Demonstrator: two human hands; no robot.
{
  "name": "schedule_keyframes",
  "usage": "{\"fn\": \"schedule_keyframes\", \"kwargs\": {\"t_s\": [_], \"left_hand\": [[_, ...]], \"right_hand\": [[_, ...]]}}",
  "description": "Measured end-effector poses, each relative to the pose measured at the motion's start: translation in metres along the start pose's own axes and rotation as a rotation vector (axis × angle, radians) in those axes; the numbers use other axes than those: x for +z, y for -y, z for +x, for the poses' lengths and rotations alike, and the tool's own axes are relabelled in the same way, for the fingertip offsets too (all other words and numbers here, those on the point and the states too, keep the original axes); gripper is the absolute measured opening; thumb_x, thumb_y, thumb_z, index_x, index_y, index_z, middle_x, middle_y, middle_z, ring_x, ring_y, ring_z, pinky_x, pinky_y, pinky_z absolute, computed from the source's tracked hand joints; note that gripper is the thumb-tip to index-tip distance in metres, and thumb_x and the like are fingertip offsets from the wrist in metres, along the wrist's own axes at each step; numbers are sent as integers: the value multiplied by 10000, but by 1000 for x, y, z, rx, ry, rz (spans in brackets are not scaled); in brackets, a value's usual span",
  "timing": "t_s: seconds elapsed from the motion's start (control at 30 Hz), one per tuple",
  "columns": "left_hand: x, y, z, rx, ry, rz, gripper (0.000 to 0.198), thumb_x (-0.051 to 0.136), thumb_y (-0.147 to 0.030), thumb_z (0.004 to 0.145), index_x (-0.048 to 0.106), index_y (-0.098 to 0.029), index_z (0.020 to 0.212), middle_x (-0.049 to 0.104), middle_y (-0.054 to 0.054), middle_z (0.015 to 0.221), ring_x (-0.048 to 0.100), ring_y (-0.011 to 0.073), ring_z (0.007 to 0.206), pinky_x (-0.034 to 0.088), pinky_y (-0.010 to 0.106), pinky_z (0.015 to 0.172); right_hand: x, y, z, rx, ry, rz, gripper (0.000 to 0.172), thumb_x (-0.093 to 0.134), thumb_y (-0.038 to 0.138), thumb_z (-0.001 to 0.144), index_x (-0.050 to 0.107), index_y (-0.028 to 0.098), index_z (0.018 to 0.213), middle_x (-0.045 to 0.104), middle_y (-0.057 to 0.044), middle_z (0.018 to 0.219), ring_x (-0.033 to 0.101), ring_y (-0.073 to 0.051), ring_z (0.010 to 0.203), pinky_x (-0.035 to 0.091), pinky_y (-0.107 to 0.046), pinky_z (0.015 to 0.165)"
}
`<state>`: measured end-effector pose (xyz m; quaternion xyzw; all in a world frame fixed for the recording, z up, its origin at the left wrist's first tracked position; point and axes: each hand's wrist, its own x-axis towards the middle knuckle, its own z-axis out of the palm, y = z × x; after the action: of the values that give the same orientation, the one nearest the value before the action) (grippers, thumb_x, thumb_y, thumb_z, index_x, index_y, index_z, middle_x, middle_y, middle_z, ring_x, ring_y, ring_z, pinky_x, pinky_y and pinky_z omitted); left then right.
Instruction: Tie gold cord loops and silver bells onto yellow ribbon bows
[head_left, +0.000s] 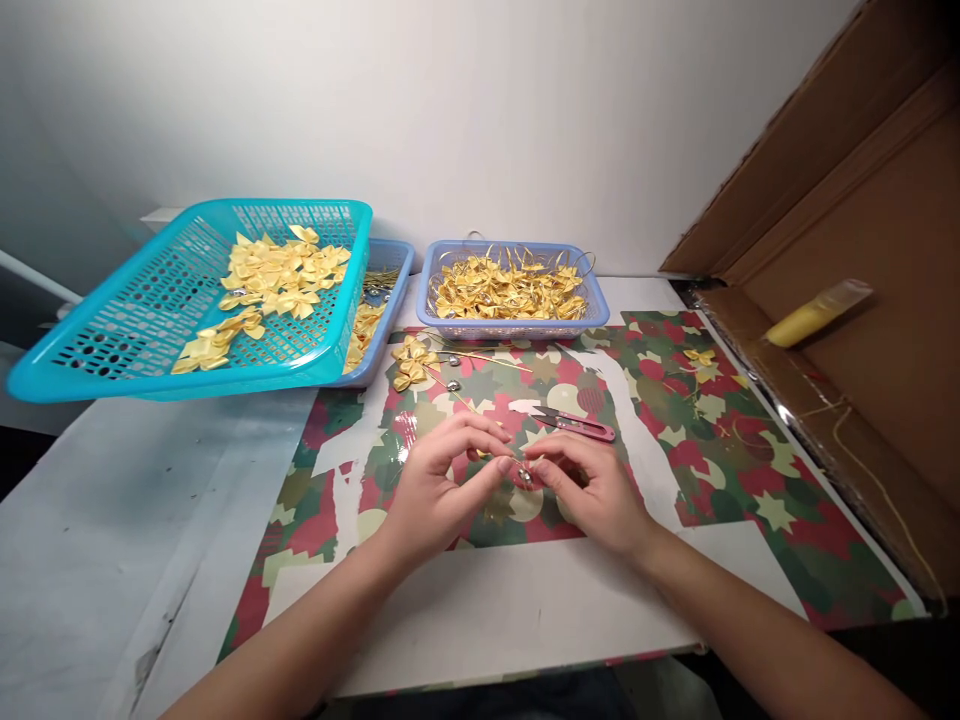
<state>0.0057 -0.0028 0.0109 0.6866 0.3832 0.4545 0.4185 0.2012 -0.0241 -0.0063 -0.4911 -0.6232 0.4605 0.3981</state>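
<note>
My left hand [450, 485] and my right hand [592, 490] meet above the patterned sheet, thumbs and forefingers pinched on a thin gold cord [517, 460]. A small silver bell [525, 476] hangs between the fingertips. A bit of yellow shows under my left fingers; what it belongs to is mostly hidden. Just beyond the hands lies a pair of thread snips [581, 424] with pink handles. Further back on the sheet are a few yellow ribbon bows [414, 363] with gold cords, and a loose silver bell [453, 385] is close to them.
A blue basket [514, 326] of corded bows stands at the back. To the left, a turquoise basket [112, 375] with bows sits tilted over another blue basket [401, 270]. Cardboard [847, 200] walls the right side, with a yellow tube [817, 312]. One bow [701, 360] lies at right.
</note>
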Motion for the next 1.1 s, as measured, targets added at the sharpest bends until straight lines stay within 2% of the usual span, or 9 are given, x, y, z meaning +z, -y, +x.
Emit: {"fn": "schedule_keyframes", "kwargs": {"t_s": [0.1, 0.23, 0.33, 0.47, 0.57, 0.63, 0.73, 0.93, 1.1], "left_hand": [[-2, -3, -2, 137, -60, 70, 118, 631, -122, 840, 677, -230, 829, 646, 20, 905, 609, 155, 893, 492, 305, 827], [-1, -7, -4, 238, -47, 147, 135, 653, -100, 817, 671, -229, 852, 634, 18, 912, 600, 156, 893, 489, 296, 809], [2, -10, -5, 286, 4, 169, 127, 655, -96, 812, 663, -218, 847, 631, 22, 903, 601, 153, 870, 490, 286, 784], [3, -12, -6, 305, 31, 219, 83, 621, -146, 827, 637, -212, 874, 624, 36, 936, 596, 172, 901, 487, 301, 794], [3, -5, -4, 165, -16, 456, 146, 578, -258, 815, 579, -178, 937, 605, 78, 940, 575, 230, 888, 480, 353, 734], [3, 3, -2, -11, -52, 781, 173, 565, -320, 814, 553, -169, 898, 591, 88, 889, 558, 255, 821, 453, 383, 686], [2, 17, 2, -156, 66, 1024, 208, 504, -383, 871, 539, -179, 850, 581, 86, 866, 557, 267, 803, 438, 387, 668], [0, 23, 6, -210, 101, 892, 112, 504, -300, 868, 539, -195, 881, 590, 65, 938, 570, 249, 897, 449, 370, 750], [4, 19, 9, -247, 51, 795, 216, 538, -419, 868, 564, -205, 868, 593, 61, 940, 570, 253, 895, 446, 380, 767]], "right_hand": [[-3, 5, -1, -145, -88, -127, 150, 595, 308, 894, 691, 233, 982, 693, -81, 998, 650, -217, 913, 540, -311, 664], [0, 8, -1, -332, -33, -134, 142, 639, 280, 871, 677, 252, 1004, 715, -65, 967, 652, -227, 936, 514, -394, 818], [3, 8, -1, -416, 9, -114, 114, 608, 212, 891, 684, 243, 970, 723, -49, 873, 657, -200, 843, 503, -371, 776], [3, 9, -2, -455, -4, -97, 141, 589, 149, 892, 699, 234, 920, 715, -37, 804, 647, -182, 788, 495, -346, 732], [-1, 12, -4, -443, -47, -37, 141, 584, 178, 906, 706, 242, 934, 712, -35, 800, 641, -184, 769, 489, -359, 735], [-5, 14, -5, -423, -77, 54, 145, 582, 202, 918, 714, 257, 943, 707, -30, 805, 629, -184, 779, 488, -360, 739], [-11, 15, -7, -397, -76, 207, 160, 573, 228, 934, 722, 282, 958, 692, -24, 830, 604, -176, 805, 484, -343, 742], [-24, 14, -8, -341, -64, 385, 166, 565, 282, 945, 727, 280, 910, 648, -18, 843, 580, -162, 829, 468, -322, 761], [-23, 15, -10, -298, -22, 409, 170, 566, 293, 944, 717, 269, 870, 637, -20, 819, 574, -159, 809, 458, -307, 726]]}}
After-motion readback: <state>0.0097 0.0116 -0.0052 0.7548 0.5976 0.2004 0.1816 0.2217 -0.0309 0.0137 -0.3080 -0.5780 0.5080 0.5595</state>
